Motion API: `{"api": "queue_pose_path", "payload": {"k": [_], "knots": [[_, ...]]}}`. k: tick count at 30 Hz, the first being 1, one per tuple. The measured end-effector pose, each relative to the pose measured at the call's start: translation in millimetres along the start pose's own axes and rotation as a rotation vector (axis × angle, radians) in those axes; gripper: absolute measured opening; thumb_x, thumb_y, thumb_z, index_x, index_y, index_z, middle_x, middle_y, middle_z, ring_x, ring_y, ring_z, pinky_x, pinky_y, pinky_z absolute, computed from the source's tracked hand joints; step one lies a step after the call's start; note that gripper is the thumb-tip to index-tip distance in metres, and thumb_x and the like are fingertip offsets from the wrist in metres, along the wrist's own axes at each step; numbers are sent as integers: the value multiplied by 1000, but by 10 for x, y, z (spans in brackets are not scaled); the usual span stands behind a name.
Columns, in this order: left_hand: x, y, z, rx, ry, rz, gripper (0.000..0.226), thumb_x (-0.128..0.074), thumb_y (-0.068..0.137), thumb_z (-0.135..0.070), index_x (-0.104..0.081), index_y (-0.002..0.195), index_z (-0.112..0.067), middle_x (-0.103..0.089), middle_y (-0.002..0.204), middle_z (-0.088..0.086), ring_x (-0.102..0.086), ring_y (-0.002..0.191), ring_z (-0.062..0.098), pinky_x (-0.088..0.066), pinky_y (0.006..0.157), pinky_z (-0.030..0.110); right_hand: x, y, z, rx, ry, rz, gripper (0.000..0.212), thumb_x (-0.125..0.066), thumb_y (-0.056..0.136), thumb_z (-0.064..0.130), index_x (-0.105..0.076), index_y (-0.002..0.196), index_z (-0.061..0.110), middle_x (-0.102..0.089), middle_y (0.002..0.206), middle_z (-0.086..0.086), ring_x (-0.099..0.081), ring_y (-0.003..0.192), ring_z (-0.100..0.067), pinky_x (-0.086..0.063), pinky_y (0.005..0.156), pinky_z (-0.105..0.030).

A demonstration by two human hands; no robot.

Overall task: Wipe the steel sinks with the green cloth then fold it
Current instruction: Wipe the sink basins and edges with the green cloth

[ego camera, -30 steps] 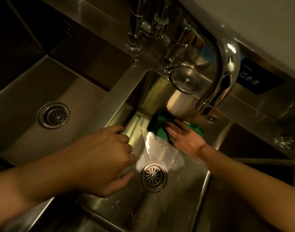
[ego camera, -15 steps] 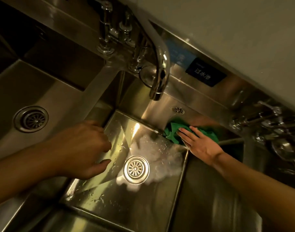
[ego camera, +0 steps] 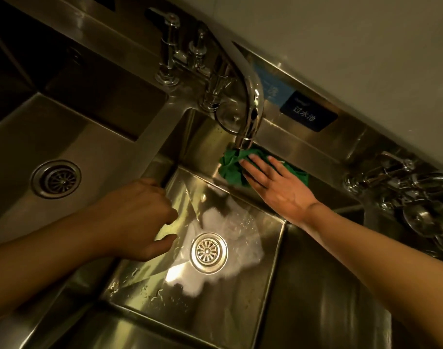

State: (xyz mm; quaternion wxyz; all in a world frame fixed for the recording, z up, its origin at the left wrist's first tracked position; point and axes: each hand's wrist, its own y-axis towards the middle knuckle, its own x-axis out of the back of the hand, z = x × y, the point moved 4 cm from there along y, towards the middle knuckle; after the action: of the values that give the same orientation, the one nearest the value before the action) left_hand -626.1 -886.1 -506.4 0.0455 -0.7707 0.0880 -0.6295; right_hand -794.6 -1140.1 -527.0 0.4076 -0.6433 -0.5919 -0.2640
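Wiping underway: right hand [ego camera: 278,190], grip spread flat, presses green cloth [ego camera: 231,170] against steel sink wall [ego camera: 202,144] below faucet spout [ego camera: 251,114]; left hand [ego camera: 137,217] loosely curled, empty. Folding, probably other sinks [ego camera: 72,137], left.

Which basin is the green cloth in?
The middle basin, under the faucet spout: the right hand presses the green cloth on its back wall. The left basin has none.
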Motion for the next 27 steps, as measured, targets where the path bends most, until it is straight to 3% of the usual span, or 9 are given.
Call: {"api": "queue_pose_path", "payload": {"k": [3,7,11,13,17,19,21,23,27], "knots": [[-27,9,16,-5,16,-11,58,-28,86,-70,-69,89,-30,-62,75,-7,-58,74,14,-40,95,34,5,271,121,-9,-44,-75,59,-29,103,3,-13,159,3,-4,168,-16,-7,154,-37,-7,124,-50],[-48,17,22,-15,13,-19,59,-29,88,-70,-71,90,-28,-64,73,-5,-61,71,18,-44,95,38,78,712,253,-51,67,-173,52,-21,105,4,-33,155,8,-28,163,-13,-30,149,-35,-25,122,-49],[-55,17,19,-19,6,-14,59,-30,89,-70,-71,93,-27,-66,76,-4,-63,73,19,-46,98,42,1,1103,414,-44,151,-167,59,-38,105,6,-16,160,10,-10,167,-16,-12,154,-37,-26,121,-50],[-49,24,22,-22,-2,-21,57,-32,89,-70,-70,91,-27,-66,76,-4,-62,74,19,-46,97,43,-71,1238,514,-12,103,-119,61,-40,100,2,-23,158,10,-13,166,-18,-12,153,-39,-30,119,-52],[-44,29,25,-22,-8,-36,55,-35,89,-68,-68,83,-25,-65,74,-3,-59,71,21,-47,94,44,-307,1309,708,-11,245,-51,58,-18,99,10,-42,152,12,-32,162,-11,-24,152,-30,-18,125,-45],[-47,32,18,-23,0,-40,53,-36,89,-67,-67,81,-24,-64,73,-2,-58,70,22,-46,91,44,-483,1256,842,1,320,72,63,-11,96,13,-35,155,12,-25,165,-11,-17,154,-31,-12,124,-44],[-51,36,15,-21,-6,-37,52,-36,90,-65,-66,79,-24,-63,72,-2,-57,70,23,-45,90,43,-667,1178,956,1,368,233,60,-23,100,17,-20,159,14,-10,168,-13,-4,155,-34,-7,124,-46],[-41,36,14,-22,-19,-54,51,-37,91,-63,-67,78,-24,-62,69,-2,-57,68,23,-45,87,42,-734,1080,1026,-54,543,281,60,-32,103,14,-17,160,15,-8,168,-13,-1,155,-36,-7,125,-44],[-4,30,5,-38,-36,-81,46,-43,90,-59,-69,78,-24,-63,68,-3,-58,66,20,-48,84,39,-524,819,1223,-454,1172,-11,57,-41,104,24,-27,159,17,-18,166,-11,-15,154,-31,-22,125,-43]]}}
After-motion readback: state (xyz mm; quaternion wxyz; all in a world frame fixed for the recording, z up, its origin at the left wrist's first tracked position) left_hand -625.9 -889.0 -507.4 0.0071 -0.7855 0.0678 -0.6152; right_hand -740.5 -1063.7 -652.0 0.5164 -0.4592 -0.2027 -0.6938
